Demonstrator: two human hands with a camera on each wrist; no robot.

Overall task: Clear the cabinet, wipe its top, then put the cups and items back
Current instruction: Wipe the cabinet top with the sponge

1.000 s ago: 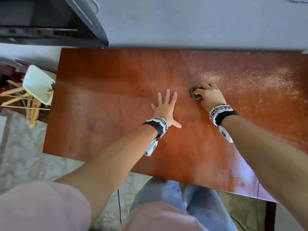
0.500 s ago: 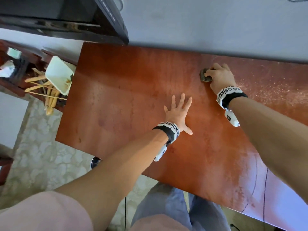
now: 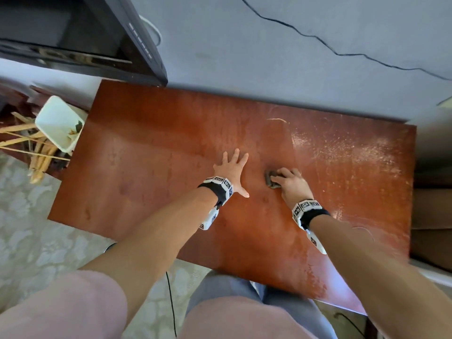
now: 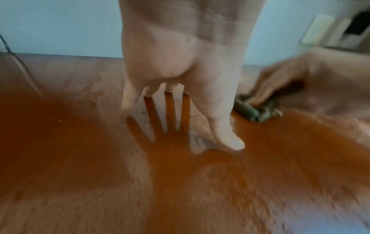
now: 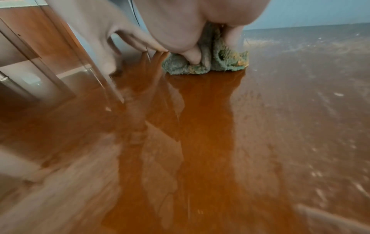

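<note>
**Cloth pressed to the cabinet top, mid-surface**

The small grey-green cloth (image 3: 271, 180) sits bunched on the reddish-brown cabinet top (image 3: 151, 152), roughly at the middle of the surface and a little toward your right. Your right hand (image 3: 292, 184) is on top of it, fingers curled down over the wad and clamping it against the wood; the right wrist view shows the thumb dug into a fold of the terry fabric, with the cloth's frayed edge flat on the top. Your left hand (image 3: 230, 171) lies just beside it, to the left, not touching the cloth. Its fingers (image 4: 128, 101) are straight and spread apart, palm flat on the wood, the thumb angled out toward the cloth.

To the right of the cloth, the surface carries a pale dusty speckling (image 3: 342, 148) that reaches the far right edge; the left half of the top looks glossy and reflects your hands.

Off the left edge of the cabinet, a white bin (image 3: 58, 123) stands on the floor with wooden sticks (image 3: 36, 152) beside it. A dark appliance (image 3: 97, 37) hangs over the back left corner, and a black cable (image 3: 342, 54) runs across the wall behind.
</note>
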